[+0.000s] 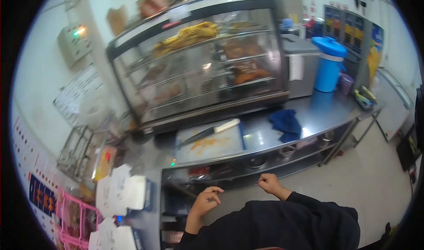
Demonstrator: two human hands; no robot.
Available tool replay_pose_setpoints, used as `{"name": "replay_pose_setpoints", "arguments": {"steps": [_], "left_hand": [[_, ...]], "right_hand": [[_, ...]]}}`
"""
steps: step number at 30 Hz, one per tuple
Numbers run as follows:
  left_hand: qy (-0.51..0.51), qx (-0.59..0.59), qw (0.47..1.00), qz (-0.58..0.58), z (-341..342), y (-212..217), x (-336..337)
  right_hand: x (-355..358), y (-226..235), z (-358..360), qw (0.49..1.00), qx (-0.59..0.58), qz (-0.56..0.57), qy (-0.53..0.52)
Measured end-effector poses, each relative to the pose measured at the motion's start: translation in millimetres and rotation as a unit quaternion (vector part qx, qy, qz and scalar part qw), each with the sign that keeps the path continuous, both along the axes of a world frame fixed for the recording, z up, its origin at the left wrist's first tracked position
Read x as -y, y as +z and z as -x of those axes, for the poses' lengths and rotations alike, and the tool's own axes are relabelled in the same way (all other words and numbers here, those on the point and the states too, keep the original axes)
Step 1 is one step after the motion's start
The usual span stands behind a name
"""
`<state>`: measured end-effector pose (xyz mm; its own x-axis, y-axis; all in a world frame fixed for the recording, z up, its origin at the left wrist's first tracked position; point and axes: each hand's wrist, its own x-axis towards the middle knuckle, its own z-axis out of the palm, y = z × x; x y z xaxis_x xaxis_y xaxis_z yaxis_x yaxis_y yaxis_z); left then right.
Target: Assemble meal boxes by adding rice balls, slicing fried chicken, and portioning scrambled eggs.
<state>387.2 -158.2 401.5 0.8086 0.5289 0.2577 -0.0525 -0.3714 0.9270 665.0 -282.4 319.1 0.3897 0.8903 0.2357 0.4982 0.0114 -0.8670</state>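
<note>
Low in the frame's centre, both hands hang free, well short of the steel counter (318, 111). The left hand (206, 202) is loosely curled, its grip holding nothing; the right hand (268, 182) is clenched into an empty fist. Nearest them, at mid-frame, a white cutting board (210, 145) carries a knife (207, 132), with a blue cloth (286, 123) to its right. A glass food display case (198, 58) fills the upper centre.

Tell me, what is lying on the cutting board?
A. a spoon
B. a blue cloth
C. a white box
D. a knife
D: a knife with a pale handle lies across the cutting board, while the blue cloth sits on the steel counter to its right, and both hands are off the board.
</note>
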Motion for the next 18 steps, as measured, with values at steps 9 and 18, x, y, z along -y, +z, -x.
{"name": "replay_pose_setpoints", "arguments": {"steps": [9,18], "left_hand": [[-0.198,-0.076,0.977,-0.017,-314.6,27.3,42.7],[-0.183,0.070,0.953,-0.231,-516.2,98.4,13.0]], "right_hand": [[111.1,44.9,-234.2,0.951,0.050,-0.063,-0.297],[84.5,156.5,-427.1,0.948,0.113,-0.123,-0.271]]}}
